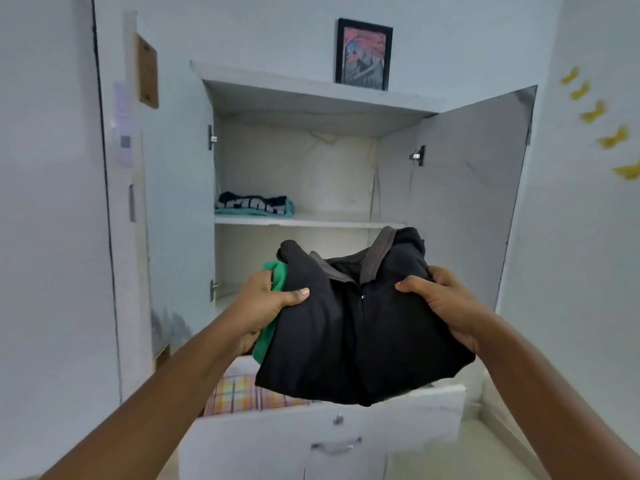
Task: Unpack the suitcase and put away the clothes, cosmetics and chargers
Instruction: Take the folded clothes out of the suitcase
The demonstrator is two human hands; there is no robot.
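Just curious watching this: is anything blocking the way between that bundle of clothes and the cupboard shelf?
Nothing visible does. Both doors stand open, and the shelf is bare to the right of the folded clothes. The left hand and right hand grip the black garment just before it.

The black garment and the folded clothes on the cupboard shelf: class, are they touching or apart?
Apart. The head view shows the black garment held up by both hands, left hand and right hand, with bare shelf visible between it and the folded clothes.
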